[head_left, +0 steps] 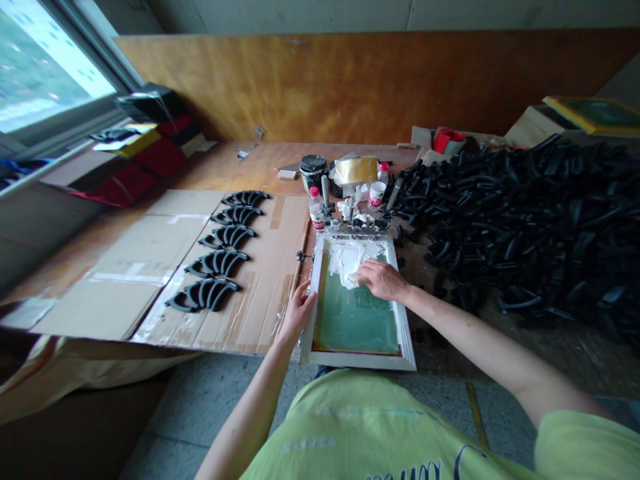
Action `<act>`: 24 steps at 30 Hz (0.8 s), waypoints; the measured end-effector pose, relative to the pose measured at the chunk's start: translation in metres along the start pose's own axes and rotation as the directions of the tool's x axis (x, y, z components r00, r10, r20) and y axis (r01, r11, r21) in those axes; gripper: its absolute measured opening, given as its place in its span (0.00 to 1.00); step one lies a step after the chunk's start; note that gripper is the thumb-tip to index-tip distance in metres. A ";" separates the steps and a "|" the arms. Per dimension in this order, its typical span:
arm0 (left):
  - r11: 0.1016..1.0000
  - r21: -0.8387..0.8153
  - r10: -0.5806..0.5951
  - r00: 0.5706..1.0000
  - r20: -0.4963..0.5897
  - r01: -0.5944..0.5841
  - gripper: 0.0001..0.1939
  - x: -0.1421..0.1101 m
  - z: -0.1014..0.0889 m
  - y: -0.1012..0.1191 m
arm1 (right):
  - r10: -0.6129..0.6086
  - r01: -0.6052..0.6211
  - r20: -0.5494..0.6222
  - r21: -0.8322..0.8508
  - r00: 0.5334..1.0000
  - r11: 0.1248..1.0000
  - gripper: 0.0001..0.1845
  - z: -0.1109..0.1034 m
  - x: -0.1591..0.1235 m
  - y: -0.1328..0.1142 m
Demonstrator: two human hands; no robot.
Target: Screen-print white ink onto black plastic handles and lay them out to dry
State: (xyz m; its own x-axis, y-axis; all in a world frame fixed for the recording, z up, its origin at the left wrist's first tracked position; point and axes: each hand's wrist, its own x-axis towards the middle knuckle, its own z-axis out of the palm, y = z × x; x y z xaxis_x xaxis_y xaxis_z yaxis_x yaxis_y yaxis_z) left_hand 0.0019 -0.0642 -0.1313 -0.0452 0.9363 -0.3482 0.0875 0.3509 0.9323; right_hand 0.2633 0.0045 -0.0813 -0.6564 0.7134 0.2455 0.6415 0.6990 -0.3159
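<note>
A silk-screen frame [363,362] with a green mesh [357,327] lies in front of me, its far end at a metal clamp [357,230]. White ink [373,250] is smeared over the far part of the mesh. My right hand [383,279] is closed on a white, crumpled-looking rag [346,275] and presses it on the inked area. Its exact edges blend into the ink. My left hand [299,308] grips the left rail of the frame, with some fingers hidden.
Rows of curved black plastic parts [215,293] lie on cardboard [260,293] at the left. A big heap of black parts [525,220] covers the right side. Behind the clamp stand red-capped bottles [317,210], a paper cup [377,195], a dark tub [313,173] and yellow tape [356,171].
</note>
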 end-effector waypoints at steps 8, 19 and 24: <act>0.994 -0.107 0.012 1.000 0.016 -0.010 0.33 -0.020 -0.013 0.075 | 0.396 -0.388 -0.212 0.080 0.894 0.918 0.27 -0.061 0.060 0.065; 0.865 -0.416 0.217 0.957 -0.191 -0.280 0.27 0.015 0.026 0.131 | 0.429 -0.418 -0.080 0.124 0.900 0.900 0.13 0.026 -0.034 0.046; 0.914 -0.307 -0.207 0.955 0.212 0.266 0.32 -0.022 0.063 0.053 | 0.337 -0.328 -0.181 0.077 0.924 0.942 0.05 0.038 -0.025 -0.038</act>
State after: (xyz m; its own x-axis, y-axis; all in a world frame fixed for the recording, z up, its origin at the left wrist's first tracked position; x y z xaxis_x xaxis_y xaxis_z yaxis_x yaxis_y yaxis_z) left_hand 0.0707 -0.0653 -0.0800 0.1502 0.8242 -0.5461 -0.2370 0.5663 0.7894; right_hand 0.2403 -0.0413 -0.1103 -0.3186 0.9036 0.2864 0.7890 0.4202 -0.4483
